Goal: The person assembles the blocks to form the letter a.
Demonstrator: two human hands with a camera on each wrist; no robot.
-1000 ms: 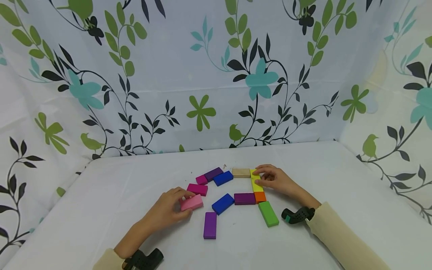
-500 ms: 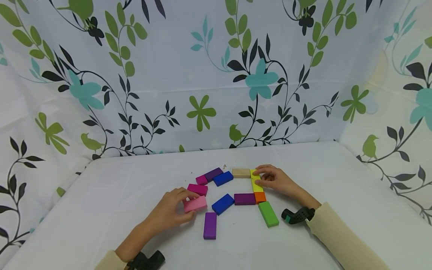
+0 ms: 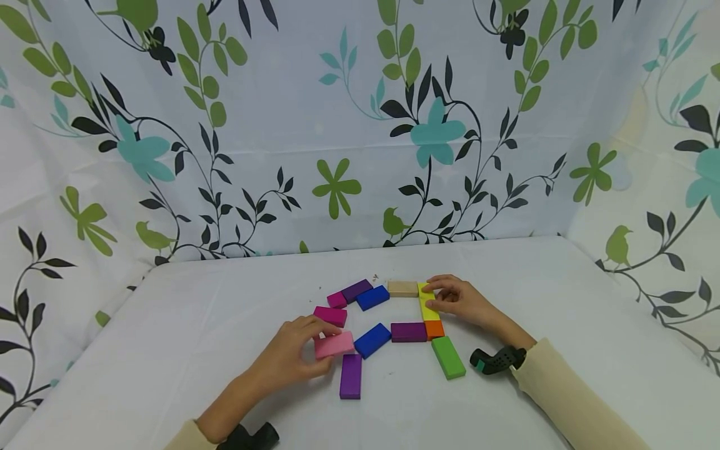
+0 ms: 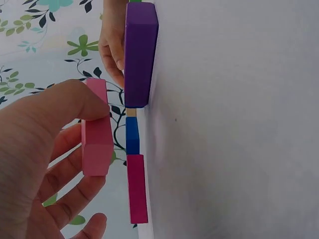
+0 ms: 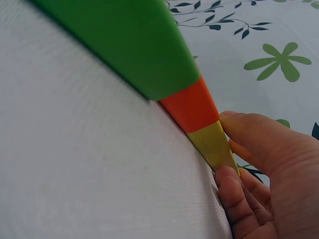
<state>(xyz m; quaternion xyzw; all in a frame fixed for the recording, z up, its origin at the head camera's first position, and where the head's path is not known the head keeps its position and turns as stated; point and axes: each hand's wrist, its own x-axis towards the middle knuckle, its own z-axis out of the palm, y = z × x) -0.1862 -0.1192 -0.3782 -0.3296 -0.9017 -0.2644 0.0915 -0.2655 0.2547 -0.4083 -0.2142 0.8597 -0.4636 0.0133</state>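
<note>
My left hand (image 3: pixel 289 351) pinches a pink block (image 3: pixel 334 344) between thumb and fingers. In the left wrist view the pink block (image 4: pixel 96 134) appears raised off the table, its underside apart from the surface. Close to its right end lies a blue block (image 3: pixel 372 340); just below stands the end of a purple block (image 3: pixel 350 377), and a magenta block (image 3: pixel 330 316) lies behind. My right hand (image 3: pixel 467 303) holds the yellow block (image 3: pixel 429 310) at its far part, thumb and curled fingers against it. An orange block (image 5: pixel 192 107) touches the yellow one's near end.
The blocks form a loose outline on a white table (image 3: pixel 236 300). A green block (image 3: pixel 448 357), a second purple block (image 3: pixel 409 332), a beige block (image 3: pixel 402 289), another blue block (image 3: pixel 373 298) and a dark purple block (image 3: pixel 357 290) belong to it. A patterned curtain (image 3: pixel 253 125) hangs behind.
My left hand has carried the pink block to the right, up to the blue and purple blocks. The right hand stays on the yellow block.
</note>
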